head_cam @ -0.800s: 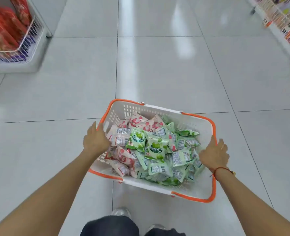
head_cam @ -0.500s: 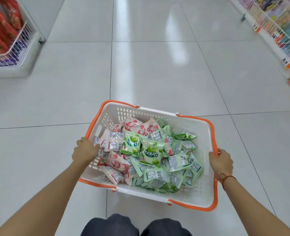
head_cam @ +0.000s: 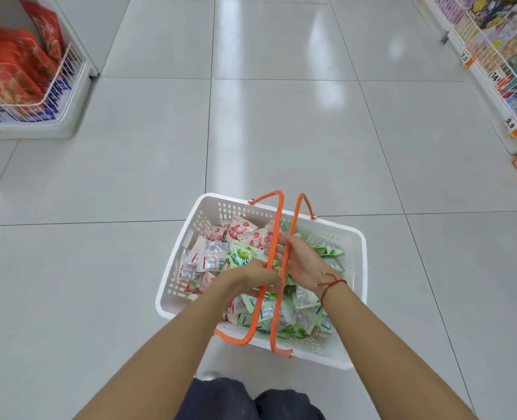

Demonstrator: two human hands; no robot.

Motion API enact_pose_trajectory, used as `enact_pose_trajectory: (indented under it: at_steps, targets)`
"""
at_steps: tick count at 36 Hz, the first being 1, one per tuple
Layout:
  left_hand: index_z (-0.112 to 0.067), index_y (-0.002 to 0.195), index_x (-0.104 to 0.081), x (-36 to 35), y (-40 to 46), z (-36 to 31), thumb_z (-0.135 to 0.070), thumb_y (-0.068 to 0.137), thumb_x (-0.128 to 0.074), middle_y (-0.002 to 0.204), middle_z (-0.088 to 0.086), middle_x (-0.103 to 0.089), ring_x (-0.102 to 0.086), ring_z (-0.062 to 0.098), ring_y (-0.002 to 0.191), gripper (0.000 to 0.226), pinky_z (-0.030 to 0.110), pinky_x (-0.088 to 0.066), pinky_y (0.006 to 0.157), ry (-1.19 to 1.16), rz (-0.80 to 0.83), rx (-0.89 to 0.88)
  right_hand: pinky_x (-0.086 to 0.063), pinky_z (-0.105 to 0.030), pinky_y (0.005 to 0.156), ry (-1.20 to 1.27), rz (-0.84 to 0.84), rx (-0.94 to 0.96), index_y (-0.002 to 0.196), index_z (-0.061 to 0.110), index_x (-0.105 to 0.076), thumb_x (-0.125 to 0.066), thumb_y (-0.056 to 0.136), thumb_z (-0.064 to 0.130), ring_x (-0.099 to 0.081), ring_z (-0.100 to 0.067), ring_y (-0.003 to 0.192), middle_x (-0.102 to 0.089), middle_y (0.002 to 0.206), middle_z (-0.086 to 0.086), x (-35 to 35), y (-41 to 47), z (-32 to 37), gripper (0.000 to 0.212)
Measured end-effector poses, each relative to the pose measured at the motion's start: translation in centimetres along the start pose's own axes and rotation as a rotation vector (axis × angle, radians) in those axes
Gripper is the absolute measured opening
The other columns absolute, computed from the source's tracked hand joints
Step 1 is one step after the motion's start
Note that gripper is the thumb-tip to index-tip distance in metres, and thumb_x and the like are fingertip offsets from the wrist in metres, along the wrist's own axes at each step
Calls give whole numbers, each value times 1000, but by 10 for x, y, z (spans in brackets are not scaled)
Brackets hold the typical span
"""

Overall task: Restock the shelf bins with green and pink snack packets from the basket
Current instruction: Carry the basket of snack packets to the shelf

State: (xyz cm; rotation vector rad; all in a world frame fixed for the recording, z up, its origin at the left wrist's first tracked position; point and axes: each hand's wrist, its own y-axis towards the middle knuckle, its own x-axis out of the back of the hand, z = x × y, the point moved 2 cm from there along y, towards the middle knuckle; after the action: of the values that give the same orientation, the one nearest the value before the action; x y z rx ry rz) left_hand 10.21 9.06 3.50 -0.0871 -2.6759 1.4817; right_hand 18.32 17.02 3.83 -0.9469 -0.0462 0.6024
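Looking down from my head camera, I am standing over the white basket (head_cam: 358, 262), which is sitting on the pale tiled floor (head_cam: 129, 207) just in front of my knees. Its two orange handles (head_cam: 277, 237) are standing up together over the middle of the load. My left hand (head_cam: 251, 275) is curling its fingers around the left handle, gripping it. My right hand (head_cam: 304, 262) is lying against the other handle with its fingers stretched forward and relaxed, touching rather than clasping; a red string bracelet (head_cam: 331, 283) is circling that wrist. Inside the basket, the pink snack packets (head_cam: 242, 230) are piling toward the far left side, while the green snack packets (head_cam: 299, 316) are filling the near and right parts. A wire shelf bin (head_cam: 54, 83) of red bags is sitting at far left, and a shelf rack (head_cam: 493, 65) with price tags is running along the right edge.
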Motion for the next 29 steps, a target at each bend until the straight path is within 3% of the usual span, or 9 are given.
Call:
enact_pose_trajectory:
  at_steps: [3,8,11,14,16,20,25,29]
  targets:
    - [-9,88,-57,2,-6,-3,-4,79,-61,83,1,-59,-56,11,74,10,29,-51,84,-1,20,35,-55,-24,63,23,-29,-7,124,-1,-54,-47,99,16,-63,-18,77,-65,84,-5,-8,2,3,31]
    - [-15,77,-51,-8,-40,12,2,72,-64,84,1,-56,-52,14,77,22,26,-46,72,-25,62,69,-49,-41,89,-8,4,-154,97,9,-59,-57,94,18,-61,-18,79,-65,85,-5,-14,-29,-8,9]
    - [-16,79,-45,-15,-75,10,7,69,-63,88,5,-52,-47,15,74,30,24,-44,66,-70,50,43,-50,-35,80,-43,13,-173,99,9,-59,-58,94,18,-62,-17,81,-67,87,-3,-23,-63,3,11]
    - [-15,86,-46,-14,-120,-4,11,68,-62,99,8,-56,-51,21,86,36,31,-50,78,-134,36,28,-53,-29,70,-65,21,-163,113,6,-59,-57,95,17,-64,-15,80,-68,89,-3,-38,-106,28,22]
    - [-15,92,-49,-14,-157,-16,11,68,-63,102,9,-61,-55,21,91,38,36,-51,89,-171,37,25,-52,-28,76,-102,42,-160,120,4,-59,-56,95,17,-64,-15,82,-67,90,-3,-50,-138,45,28]
    - [-13,99,-52,-22,-239,-35,7,72,-65,120,10,-64,-60,19,108,36,33,-52,90,-209,32,4,-47,-34,93,-162,89,-159,116,3,-61,-55,95,15,-63,-15,82,-67,90,-3,-74,-209,71,25]
    - [-11,99,-55,-50,-334,-39,5,69,-66,119,9,-63,-58,21,113,36,41,-49,98,-284,-60,-17,-52,-27,74,-223,168,-141,106,3,-63,-56,95,14,-63,-16,82,-67,92,-6,-99,-295,87,17]
    - [-12,101,-53,-80,-406,-34,7,71,-63,124,8,-61,-58,19,111,37,32,-50,92,-373,-172,-40,-54,-31,86,-269,261,-146,101,2,-63,-59,93,12,-64,-20,83,-68,95,-10,-118,-355,83,14]
